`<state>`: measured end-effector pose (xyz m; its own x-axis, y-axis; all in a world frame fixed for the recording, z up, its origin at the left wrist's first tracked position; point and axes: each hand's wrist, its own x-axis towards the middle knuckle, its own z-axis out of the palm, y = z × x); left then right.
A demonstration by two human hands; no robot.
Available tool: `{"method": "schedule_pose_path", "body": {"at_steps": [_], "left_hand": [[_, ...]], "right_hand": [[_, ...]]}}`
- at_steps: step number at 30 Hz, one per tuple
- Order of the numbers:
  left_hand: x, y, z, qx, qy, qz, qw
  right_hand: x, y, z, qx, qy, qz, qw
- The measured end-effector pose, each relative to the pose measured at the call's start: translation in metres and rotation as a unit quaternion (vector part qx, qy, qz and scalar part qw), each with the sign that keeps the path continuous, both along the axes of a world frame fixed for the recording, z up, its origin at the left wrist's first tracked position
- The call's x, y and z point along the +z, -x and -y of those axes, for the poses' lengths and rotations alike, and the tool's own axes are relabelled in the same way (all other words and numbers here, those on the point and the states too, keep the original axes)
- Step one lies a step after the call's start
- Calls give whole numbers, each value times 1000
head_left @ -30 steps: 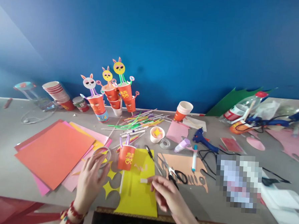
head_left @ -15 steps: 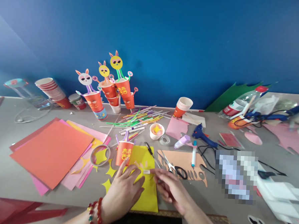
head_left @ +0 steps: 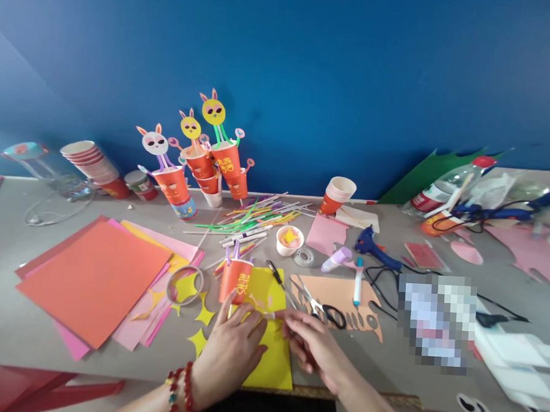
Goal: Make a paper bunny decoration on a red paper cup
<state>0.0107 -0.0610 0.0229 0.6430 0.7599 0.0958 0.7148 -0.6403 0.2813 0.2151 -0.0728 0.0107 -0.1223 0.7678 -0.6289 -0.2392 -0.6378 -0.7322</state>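
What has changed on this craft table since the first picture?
The left hand has left the grey ring-shaped tape roll, moving right to the yellow paper sheet, near the frontmost red paper cup. The right hand still holds a small white strip.

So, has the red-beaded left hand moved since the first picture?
Yes, the left hand moved right, away from the square orange paper sheet, to the rectangular yellow one.

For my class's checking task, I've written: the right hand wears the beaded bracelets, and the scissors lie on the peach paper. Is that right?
Not quite: the head view shows the left hand wearing the beaded bracelets. The scissors do lie on the peach paper.
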Motion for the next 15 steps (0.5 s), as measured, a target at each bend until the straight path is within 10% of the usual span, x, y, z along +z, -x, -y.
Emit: {"method": "schedule_pose_path", "body": {"at_steps": [11, 15], "left_hand": [[1, -7, -2, -5, -40, -74, 996], [0, -8, -3, -9, -40, -77, 996]], "right_hand": [[-8, 3, 3, 64, -79, 107, 989], [-13, 3, 13, 90, -260, 324, 905]]}}
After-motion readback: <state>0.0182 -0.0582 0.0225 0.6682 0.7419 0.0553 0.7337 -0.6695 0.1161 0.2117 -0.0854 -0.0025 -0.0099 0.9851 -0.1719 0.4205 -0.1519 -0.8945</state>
